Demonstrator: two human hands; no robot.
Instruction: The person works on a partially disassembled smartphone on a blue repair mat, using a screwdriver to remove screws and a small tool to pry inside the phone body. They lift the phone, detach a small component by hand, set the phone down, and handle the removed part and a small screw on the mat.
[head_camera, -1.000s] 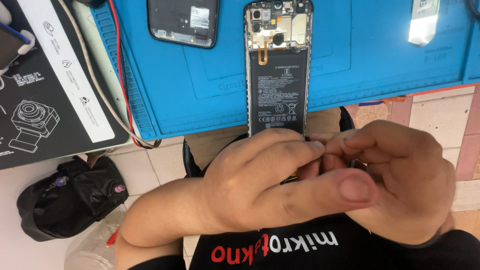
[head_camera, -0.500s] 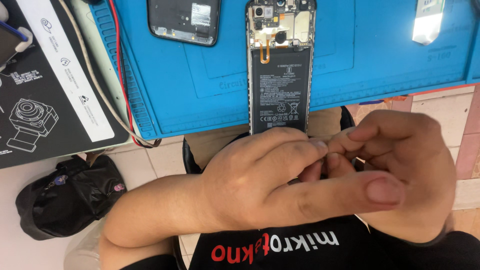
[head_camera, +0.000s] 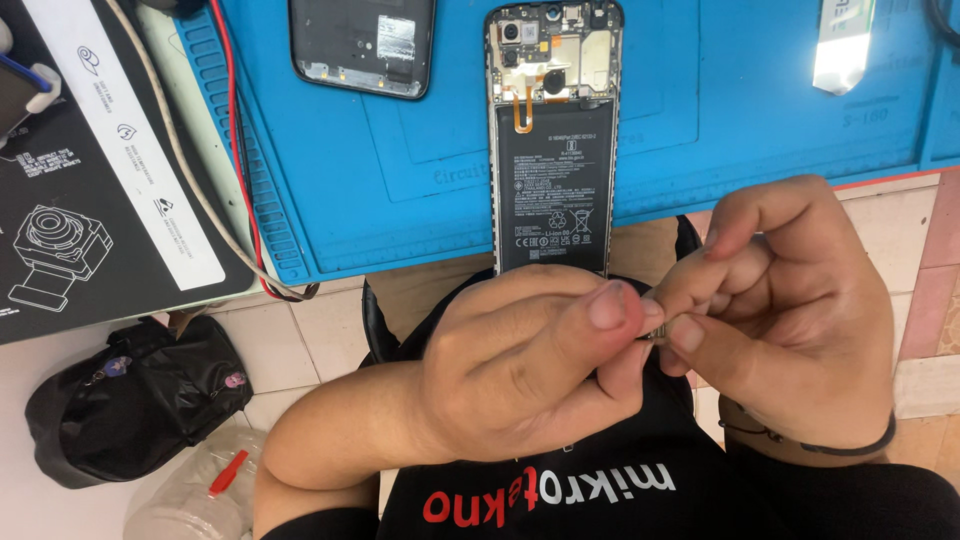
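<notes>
L hand (head_camera: 520, 370) curled, fingertips pinching tiny part (head_camera: 652, 335) w/ R hand (head_camera: 790, 310), also pinched shut on it; part mostly hidden, maybe metal. Opened phone (head_camera: 555, 140), battery exposed, lies on blue mat (head_camera: 700, 120) just beyond hands.

Bright, even light; sharp focus; glare on the metal strip (head_camera: 843, 45).

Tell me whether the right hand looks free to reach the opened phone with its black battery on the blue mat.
Probably not yet. Nothing lies between the right hand and the opened phone with its black battery, but its fingers are pinching a tiny part together with the left hand.
</notes>
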